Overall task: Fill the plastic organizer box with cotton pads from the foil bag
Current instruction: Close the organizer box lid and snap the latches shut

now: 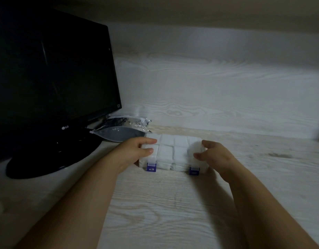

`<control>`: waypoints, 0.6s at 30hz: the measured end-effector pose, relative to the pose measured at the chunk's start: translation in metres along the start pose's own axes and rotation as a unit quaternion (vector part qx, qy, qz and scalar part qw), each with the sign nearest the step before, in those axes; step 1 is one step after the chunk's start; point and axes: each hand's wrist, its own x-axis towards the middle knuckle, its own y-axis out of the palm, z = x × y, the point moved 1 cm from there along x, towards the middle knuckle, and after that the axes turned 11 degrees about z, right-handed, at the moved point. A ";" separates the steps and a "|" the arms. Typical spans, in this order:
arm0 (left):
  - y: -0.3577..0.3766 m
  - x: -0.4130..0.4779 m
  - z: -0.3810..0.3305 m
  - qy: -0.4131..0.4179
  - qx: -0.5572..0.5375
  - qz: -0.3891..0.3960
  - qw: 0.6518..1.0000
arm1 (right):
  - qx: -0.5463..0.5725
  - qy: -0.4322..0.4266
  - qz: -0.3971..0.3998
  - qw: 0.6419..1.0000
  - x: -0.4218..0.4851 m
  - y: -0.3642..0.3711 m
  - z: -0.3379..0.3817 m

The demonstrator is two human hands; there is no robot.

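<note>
A clear plastic organizer box (173, 153) with two blue latches sits on the pale wooden desk, its compartments packed with white cotton pads (166, 150). The lid looks closed over them. My left hand (137, 151) grips the box's left end, thumb on top and fingers at the back edge. At the right end my right hand (214, 155) hovers with curled fingers apart, touching or just off the box. The silver foil bag (119, 131) lies behind the box to the left, its torn top facing right.
A black LG monitor (52, 72) on a round black base (52, 159) stands at the left, close to the foil bag. A wood-grain back panel (227, 90) rises behind the desk, with a shelf overhead.
</note>
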 end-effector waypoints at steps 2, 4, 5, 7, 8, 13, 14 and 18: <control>0.001 0.001 0.000 -0.004 0.017 -0.013 1.000 | 0.007 0.000 0.003 1.000 -0.001 0.000 0.000; 0.002 0.002 0.000 -0.007 0.024 -0.025 0.999 | 0.011 -0.005 0.003 1.000 -0.004 0.000 0.000; 0.002 0.003 0.001 -0.004 0.028 -0.034 0.999 | -0.001 -0.013 -0.008 1.000 -0.005 -0.001 0.001; 0.001 0.004 0.004 0.005 0.042 -0.064 0.997 | -0.045 -0.031 -0.036 0.998 -0.008 -0.003 0.004; 0.000 0.005 0.005 0.012 0.052 -0.082 0.995 | -0.061 -0.034 -0.048 0.996 -0.009 -0.003 0.005; 0.000 0.005 0.005 0.057 0.145 -0.109 0.982 | -0.129 -0.023 -0.028 0.991 -0.012 -0.001 0.008; 0.002 0.005 0.004 0.058 0.160 -0.105 0.980 | -0.156 -0.026 -0.005 0.987 -0.011 0.000 0.008; 0.011 0.003 0.007 0.030 0.295 -0.071 0.952 | -0.292 -0.019 0.030 0.956 -0.010 0.010 0.007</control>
